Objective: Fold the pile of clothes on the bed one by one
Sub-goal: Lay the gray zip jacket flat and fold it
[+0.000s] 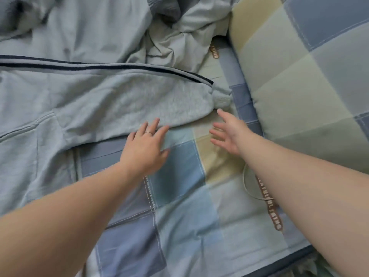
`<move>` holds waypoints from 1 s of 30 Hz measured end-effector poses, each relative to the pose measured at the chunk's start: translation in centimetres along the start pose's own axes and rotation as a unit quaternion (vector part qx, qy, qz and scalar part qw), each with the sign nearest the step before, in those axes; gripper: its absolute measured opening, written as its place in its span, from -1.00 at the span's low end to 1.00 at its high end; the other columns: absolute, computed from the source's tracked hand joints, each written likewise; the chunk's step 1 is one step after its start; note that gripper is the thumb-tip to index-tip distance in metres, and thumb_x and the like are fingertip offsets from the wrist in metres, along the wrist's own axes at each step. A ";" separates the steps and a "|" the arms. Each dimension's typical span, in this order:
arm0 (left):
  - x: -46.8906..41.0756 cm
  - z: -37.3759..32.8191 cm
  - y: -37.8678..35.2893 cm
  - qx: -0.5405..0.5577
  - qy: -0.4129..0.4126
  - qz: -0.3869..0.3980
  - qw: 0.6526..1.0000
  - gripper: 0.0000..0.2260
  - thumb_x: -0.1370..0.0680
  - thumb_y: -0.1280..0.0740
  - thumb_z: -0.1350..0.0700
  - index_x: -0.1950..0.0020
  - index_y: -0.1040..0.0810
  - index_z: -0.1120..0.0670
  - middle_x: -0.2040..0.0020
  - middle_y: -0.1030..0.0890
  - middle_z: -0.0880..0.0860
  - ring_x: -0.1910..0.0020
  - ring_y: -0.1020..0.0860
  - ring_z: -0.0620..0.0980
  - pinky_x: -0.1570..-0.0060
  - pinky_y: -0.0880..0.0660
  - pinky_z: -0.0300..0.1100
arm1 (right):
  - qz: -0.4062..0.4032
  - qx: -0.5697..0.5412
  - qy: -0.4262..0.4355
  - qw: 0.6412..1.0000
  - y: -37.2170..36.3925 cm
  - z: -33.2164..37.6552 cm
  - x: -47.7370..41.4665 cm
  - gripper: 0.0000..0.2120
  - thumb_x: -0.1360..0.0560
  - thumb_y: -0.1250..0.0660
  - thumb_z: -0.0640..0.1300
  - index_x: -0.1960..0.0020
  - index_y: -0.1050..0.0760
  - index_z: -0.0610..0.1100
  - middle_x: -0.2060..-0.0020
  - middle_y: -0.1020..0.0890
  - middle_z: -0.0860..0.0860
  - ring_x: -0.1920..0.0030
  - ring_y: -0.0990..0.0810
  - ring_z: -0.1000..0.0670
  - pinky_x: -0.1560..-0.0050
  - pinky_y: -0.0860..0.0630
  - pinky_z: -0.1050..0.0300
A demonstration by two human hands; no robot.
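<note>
A grey hoodie (79, 96) lay spread across the bed's (179, 216) upper left, one sleeve (169, 104) reaching toward the pillow (309, 86) at the right edge. The left hand's (146, 145) straight fingers touched that sleeve. The right hand (227, 133) hovered beside it, fingers spread, empty.

Checked bed sheet (179, 206), grey hoodie (79, 96) spread flat, crumpled clothes (179, 37), checked pillow (309, 76)

Two brown strips of printed lettering (270, 204) are showing on the checked bedsheet (179, 196), one low at the right and one (214, 51) beside the pillow (299, 86). Both are appearing too blurred to read.
</note>
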State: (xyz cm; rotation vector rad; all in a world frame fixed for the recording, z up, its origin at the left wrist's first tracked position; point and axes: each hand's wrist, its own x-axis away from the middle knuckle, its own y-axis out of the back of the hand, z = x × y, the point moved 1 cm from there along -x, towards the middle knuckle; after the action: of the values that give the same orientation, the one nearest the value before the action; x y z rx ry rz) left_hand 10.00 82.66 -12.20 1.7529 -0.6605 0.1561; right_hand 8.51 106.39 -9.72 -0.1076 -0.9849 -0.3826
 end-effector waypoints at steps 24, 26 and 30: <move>-4.6 2.0 3.5 0.415 0.125 0.126 0.892 -0.58 -0.65 -0.27 -0.10 -0.51 -0.43 -0.05 -0.54 -0.37 -0.03 -0.45 -0.37 0.01 -0.36 -0.32 -0.07 | -0.062 0.009 0.240 0.969 -4.1 6.0 -0.8 -0.86 -0.51 -0.39 -0.20 0.01 -0.59 0.02 0.02 -0.70 0.02 0.02 -0.66 -0.04 -0.02 -0.65 -0.07; -3.9 2.5 6.6 0.613 0.166 0.051 0.771 -0.68 -0.68 -0.22 -0.12 -0.35 -0.55 -0.03 -0.33 -0.59 -0.02 -0.24 -0.55 -0.04 -0.14 -0.44 -0.14 | -0.052 0.068 0.293 0.952 -6.1 6.2 1.7 -0.88 -0.46 -0.42 -0.15 0.05 -0.60 0.04 0.08 -0.69 0.09 0.02 -0.65 0.01 -0.12 -0.63 -0.11; -1.7 4.7 11.4 0.775 0.108 0.049 0.621 -0.48 -0.61 -0.06 -0.36 -0.31 -0.58 -0.09 -0.21 -0.64 -0.07 -0.24 -0.56 -0.02 -0.30 -0.42 0.01 | 0.027 0.185 0.415 0.890 -13.2 5.1 7.1 -0.87 -0.38 -0.44 -0.04 0.11 -0.56 -0.04 0.08 -0.69 -0.08 0.07 -0.63 -0.01 -0.05 -0.57 -0.04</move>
State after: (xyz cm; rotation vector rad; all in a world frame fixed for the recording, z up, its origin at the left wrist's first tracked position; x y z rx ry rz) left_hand 1.74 77.30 -4.64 3.2432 -0.3487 1.3348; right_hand 3.18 93.57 -2.10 0.3569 -0.1865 -0.1482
